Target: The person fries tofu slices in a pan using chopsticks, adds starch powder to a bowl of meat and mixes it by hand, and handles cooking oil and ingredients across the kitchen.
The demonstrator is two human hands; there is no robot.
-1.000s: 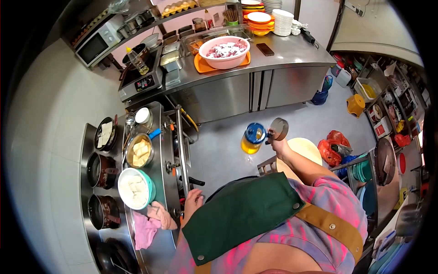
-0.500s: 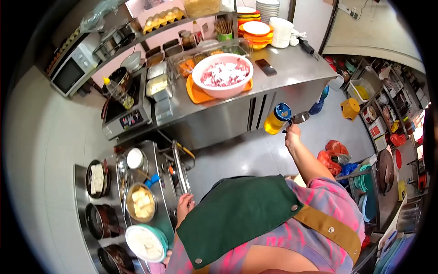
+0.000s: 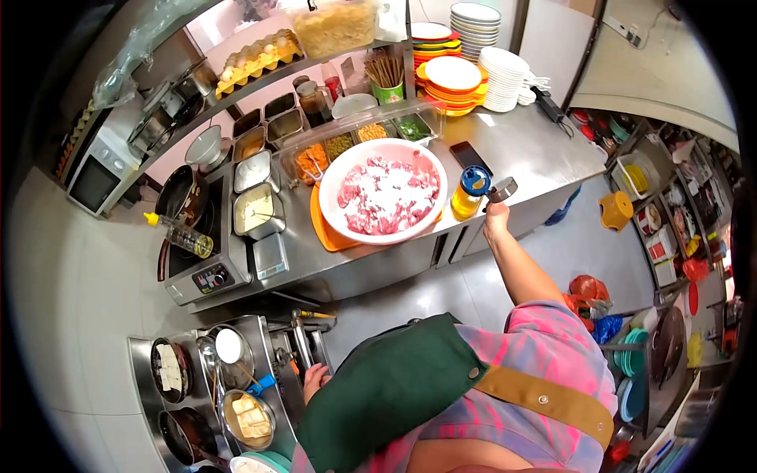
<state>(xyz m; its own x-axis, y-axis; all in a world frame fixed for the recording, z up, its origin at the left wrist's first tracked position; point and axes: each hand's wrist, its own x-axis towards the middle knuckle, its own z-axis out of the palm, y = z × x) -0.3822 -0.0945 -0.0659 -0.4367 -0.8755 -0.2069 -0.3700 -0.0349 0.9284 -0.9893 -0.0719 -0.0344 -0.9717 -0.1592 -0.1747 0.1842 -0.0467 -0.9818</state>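
Note:
My right hand (image 3: 497, 218) is closed on a clear oil jar (image 3: 465, 206) with yellow liquid and a blue top, held out near the counter's front edge. A round metal piece (image 3: 503, 189) sticks out beside the jar above my fist; its exact kind is unclear. Left of the jar, a large pink basin (image 3: 330, 209) of raw meat pieces dusted with white powder rests on an orange tray (image 3: 325, 229). My left hand (image 3: 315, 378) is low beside the stove, fingers apart near a metal rail (image 3: 302, 339). The apron hides part of that hand.
Topping containers (image 3: 339, 146) line the counter behind the basin. A phone (image 3: 471, 158) lies to their right, with stacked plates (image 3: 451, 75) farther back. An induction cooker (image 3: 211, 277) and oil bottle (image 3: 189, 239) are at left. Below stand pans and a bowl of tofu-like blocks (image 3: 251, 416).
My right hand has carried the oil jar up and left toward the basin. The view has shifted closer to the counter. My left hand stays by the rail.

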